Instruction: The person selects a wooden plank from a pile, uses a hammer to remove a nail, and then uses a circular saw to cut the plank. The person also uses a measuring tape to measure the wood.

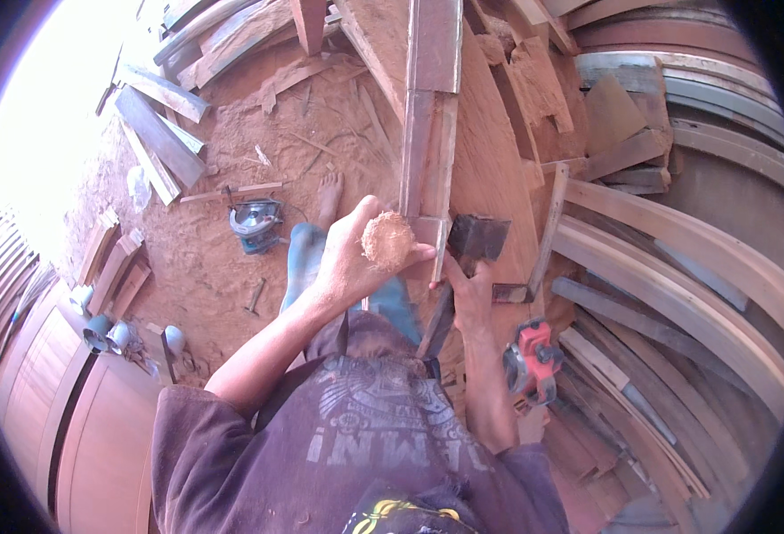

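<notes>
Clasping, in the tightly closed grip of the left hand (353, 249), a rough, round-ended wooden piece (388, 240), just left of a long timber's (421, 147) near end. Holding, in the curled grip of the right hand (472, 289), a dark, blocky-headed tool (479, 238) right of it.

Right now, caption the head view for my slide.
Left hand holding a frayed round piece, right hand beside a beam.
</notes>
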Motion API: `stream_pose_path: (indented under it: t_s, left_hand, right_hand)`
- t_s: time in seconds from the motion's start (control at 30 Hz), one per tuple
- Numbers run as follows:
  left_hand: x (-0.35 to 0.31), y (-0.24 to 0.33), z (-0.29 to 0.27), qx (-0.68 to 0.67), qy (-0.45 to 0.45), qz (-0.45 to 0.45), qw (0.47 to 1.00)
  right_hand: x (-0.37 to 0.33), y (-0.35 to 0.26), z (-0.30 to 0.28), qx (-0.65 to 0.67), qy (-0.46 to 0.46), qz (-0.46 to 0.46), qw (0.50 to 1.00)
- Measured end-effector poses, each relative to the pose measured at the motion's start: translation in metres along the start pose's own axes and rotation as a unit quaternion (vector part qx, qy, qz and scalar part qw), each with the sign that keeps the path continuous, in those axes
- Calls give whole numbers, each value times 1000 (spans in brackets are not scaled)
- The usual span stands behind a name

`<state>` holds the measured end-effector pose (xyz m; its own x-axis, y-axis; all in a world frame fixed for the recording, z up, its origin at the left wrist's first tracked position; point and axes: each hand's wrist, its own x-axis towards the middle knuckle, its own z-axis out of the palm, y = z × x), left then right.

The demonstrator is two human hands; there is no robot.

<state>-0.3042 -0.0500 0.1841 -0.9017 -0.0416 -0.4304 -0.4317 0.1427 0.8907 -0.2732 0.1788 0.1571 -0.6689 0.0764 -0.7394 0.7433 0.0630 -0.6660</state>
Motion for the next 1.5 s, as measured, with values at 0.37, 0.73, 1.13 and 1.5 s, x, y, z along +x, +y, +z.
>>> stream_pose_path:
  t_s: [0.37, 0.73, 1.13, 1.5]
  left_hand:
    - [4, -11, 11, -7, -56, -46, 997]
    - [8, -45, 7, -17, -117, -28, 993]
    - [14, 2, 36, 69, -112, -104, 986]
    - [15, 18, 40, 87, -110, -110, 984]
  right_hand:
    - [-5, -1, 0, 53, 59, -3, 997]
    - [13, -4, -41, -96, 66, 34, 993]
    - [28, 16, -67, -186, 28, -31, 982]
    - [33, 19, -66, -206, 36, -26, 978]
